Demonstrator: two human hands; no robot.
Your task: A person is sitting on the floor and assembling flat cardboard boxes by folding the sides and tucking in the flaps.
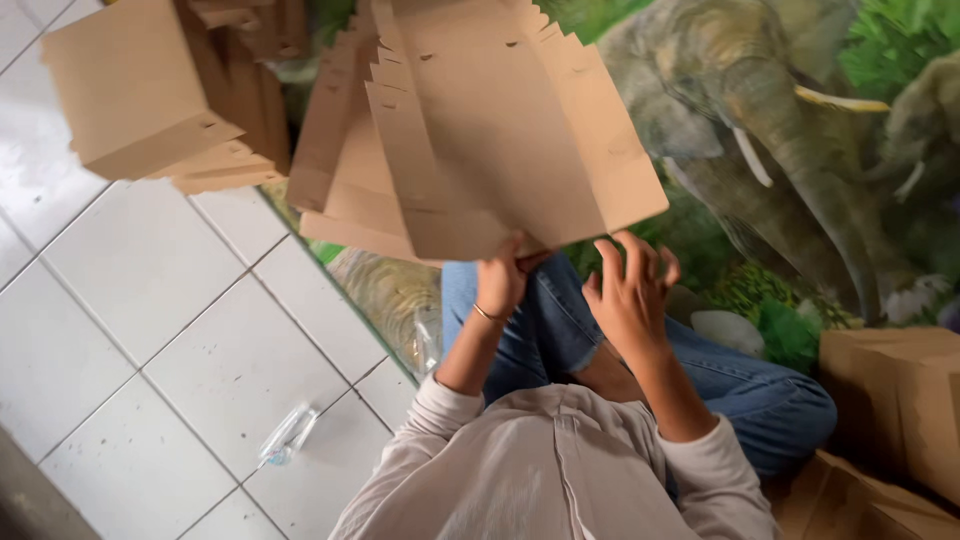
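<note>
— What were the fingers doing?

— The left hand (500, 280) had its fingers closed on the near edge of the flat cardboard box blanks (480, 130), gripping the top sheet of the fanned stack. A thin bracelet (488, 315) sat on that wrist. The right hand (628, 295) was just beside the same edge, its fingers (612, 255) curled loosely and spread, released from the card; whether a fingertip brushed it, I could not tell.

— And where was the stack itself?

— It lay tilted in front of the person, above the knees in blue jeans (560, 320), spread out like a hand of cards, with notched edges showing along the left side.

— What lay around it?

— A folded cardboard box (140, 90) rested on the white tiled floor (150, 330) to the left, well apart from the hands. More brown cardboard (890, 400) was piled at the right. Under the legs was a mat printed with elephants (780, 130) and greenery. A crumpled clear plastic wrapper (288, 435) lay on the tiles near the light sleeve (430, 410).
</note>
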